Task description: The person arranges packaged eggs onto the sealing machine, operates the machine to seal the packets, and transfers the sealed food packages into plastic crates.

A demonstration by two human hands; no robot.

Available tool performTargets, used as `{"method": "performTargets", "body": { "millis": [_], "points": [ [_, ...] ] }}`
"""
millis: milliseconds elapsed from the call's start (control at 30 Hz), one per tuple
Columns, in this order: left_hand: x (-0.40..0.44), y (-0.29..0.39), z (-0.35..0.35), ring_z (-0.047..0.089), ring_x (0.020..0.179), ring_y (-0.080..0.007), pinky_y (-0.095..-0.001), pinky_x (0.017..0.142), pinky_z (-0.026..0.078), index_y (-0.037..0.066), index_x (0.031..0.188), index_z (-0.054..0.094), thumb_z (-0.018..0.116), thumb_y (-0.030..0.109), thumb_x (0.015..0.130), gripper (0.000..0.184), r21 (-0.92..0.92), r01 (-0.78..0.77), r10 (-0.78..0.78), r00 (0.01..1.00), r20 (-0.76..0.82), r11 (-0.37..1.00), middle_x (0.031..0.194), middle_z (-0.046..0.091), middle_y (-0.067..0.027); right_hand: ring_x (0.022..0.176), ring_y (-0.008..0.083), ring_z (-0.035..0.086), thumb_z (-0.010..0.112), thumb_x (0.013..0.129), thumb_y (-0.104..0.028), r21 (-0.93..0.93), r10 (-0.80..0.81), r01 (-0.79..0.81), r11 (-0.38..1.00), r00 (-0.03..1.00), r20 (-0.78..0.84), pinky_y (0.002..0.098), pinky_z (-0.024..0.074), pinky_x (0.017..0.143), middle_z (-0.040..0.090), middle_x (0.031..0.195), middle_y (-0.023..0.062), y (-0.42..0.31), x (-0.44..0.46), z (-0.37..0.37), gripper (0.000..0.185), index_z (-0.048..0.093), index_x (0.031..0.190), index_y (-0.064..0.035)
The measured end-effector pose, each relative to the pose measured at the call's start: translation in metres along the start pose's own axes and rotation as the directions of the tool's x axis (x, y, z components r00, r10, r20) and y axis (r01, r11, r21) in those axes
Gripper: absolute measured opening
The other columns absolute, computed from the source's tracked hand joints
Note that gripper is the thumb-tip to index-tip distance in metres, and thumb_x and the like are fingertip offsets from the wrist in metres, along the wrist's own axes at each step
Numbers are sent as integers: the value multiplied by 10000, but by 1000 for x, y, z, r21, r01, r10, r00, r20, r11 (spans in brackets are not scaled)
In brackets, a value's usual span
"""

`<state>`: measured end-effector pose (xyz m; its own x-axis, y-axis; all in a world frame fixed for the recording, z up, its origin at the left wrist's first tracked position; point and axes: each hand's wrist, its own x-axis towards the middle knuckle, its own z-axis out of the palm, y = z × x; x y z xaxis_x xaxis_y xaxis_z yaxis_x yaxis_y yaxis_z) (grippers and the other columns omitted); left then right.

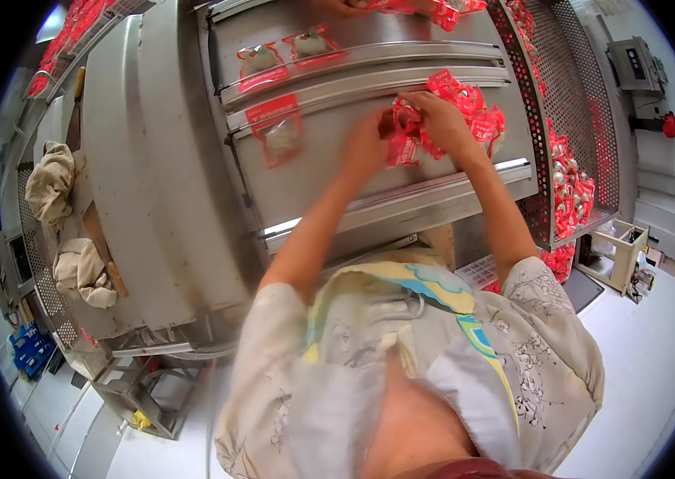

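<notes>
A pile of red-and-clear plastic packets [465, 97], with pale round contents, lies on the steel work surface [329, 188] before me. Over the pile's left part, my right hand [443, 124] has its fingers curled onto a red packet [406, 148]. My left hand [365, 144] is at that packet's left side, its fingers smeared by motion, so its grip is unclear. Farther left, one packet [280, 137] lies flat across the edge of a metal bar. Beyond the bars [369, 60] lie two packets side by side, one [257, 60] left of the other [311, 45].
At the top edge, another person's hand [343, 6] is beside more red packets [425, 8]. A perforated metal trough [585, 88] at right holds many packets [569, 188]. To the left stand a broad steel cover [150, 160] and crumpled cloths [51, 182].
</notes>
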<state>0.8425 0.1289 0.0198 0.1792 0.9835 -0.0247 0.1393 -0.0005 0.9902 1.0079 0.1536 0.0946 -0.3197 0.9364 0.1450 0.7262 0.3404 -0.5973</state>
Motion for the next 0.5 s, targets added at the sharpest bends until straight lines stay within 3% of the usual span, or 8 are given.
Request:
{"method": "performTargets", "body": {
  "millis": [33,67,167,233,267,367,400,500],
  "points": [
    [3,1,3,623,956,-218,-320,840,473,55,1184,552,613,54,784,405,-169,72,-62,996,63,983,1024,653,-102,1005,324,558,475,764,42,55,-9,6,998,998,61,397,465,836,597,1113,87,-1,0,-4,427,606,1141,-113],
    [5,1,3,619,961,-201,-314,844,471,49,1193,545,621,50,783,417,-193,79,-62,994,91,978,1031,653,-98,1024,325,555,480,760,64,30,-10,5,1000,981,196,378,454,864,555,1195,119,-2,3,-11,466,581,1181,-106],
    [5,9,-2,604,966,-162,-300,848,471,44,1236,509,647,44,778,479,-284,82,-35,986,165,955,1056,639,-81,972,314,570,512,760,32,-106,-35,68,992,956,293,377,465,822,584,1093,108,4,14,-18,384,596,1116,-85],
    [-3,8,-3,594,954,-156,-296,841,475,53,1289,465,667,52,772,555,-385,52,30,978,204,922,1080,614,-67,963,318,567,530,765,-7,-150,29,24,988,938,346,389,464,804,588,1043,96,-5,24,-31,311,605,1059,-79],
    [-8,7,-1,591,964,-157,-300,843,477,46,1291,457,666,48,778,554,-407,39,23,989,145,913,1091,609,-78,959,321,566,539,768,-26,-175,61,6,985,926,373,395,463,795,590,1019,90,-8,29,-34,276,609,1031,-75],
    [-19,-4,7,583,985,-161,-310,848,480,33,1310,418,667,46,794,574,-429,-11,25,999,26,903,1125,591,-101,923,330,571,553,804,-80,-5,25,-24,1000,976,218,397,460,766,587,980,98,11,40,-23,161,594,958,-56],
    [-19,-8,7,581,987,-162,-311,850,481,35,1325,395,670,51,796,596,-407,-28,44,999,29,913,1136,582,-101,908,335,568,557,830,-104,-7,-89,92,996,979,181,393,458,767,585,965,104,15,44,-21,132,590,948,-53],
    [-22,-8,10,578,987,-172,-317,852,480,37,1347,356,667,48,799,630,-403,-4,20,999,36,915,1147,571,-102,878,321,564,561,841,-60,145,-227,192,971,930,289,365,474,780,598,941,100,21,51,-4,138,604,971,-43]
  ]
}}
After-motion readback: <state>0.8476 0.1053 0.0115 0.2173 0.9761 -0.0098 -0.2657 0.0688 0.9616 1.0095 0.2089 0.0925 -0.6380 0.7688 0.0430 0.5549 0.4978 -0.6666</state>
